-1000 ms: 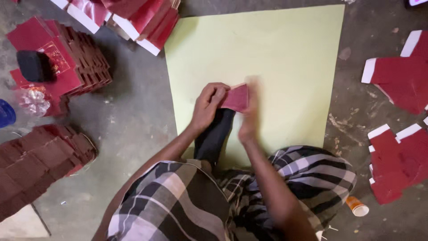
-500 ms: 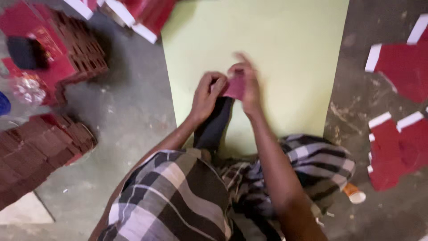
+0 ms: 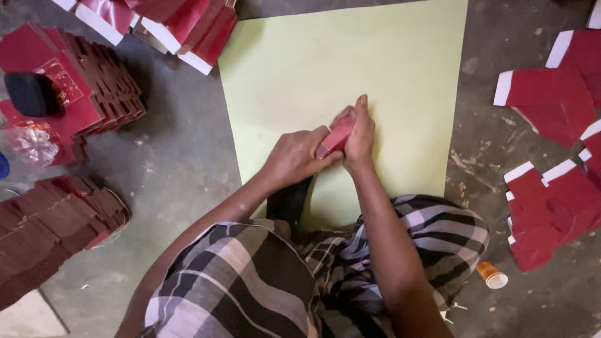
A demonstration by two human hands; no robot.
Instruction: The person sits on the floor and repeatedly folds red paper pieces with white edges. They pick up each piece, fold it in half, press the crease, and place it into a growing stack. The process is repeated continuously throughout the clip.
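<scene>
We are pinching a small red card piece between both hands over the pale green sheet.

Our left hand is closing its fingers on the near end while our right hand is pressing the far side flat. We are judging that uneven pressure could skew the fold, or the piece could slip sideways onto the concrete floor.

Stacked red folded cartons, flat red blanks (white-edged), orange cup, black pouch
</scene>
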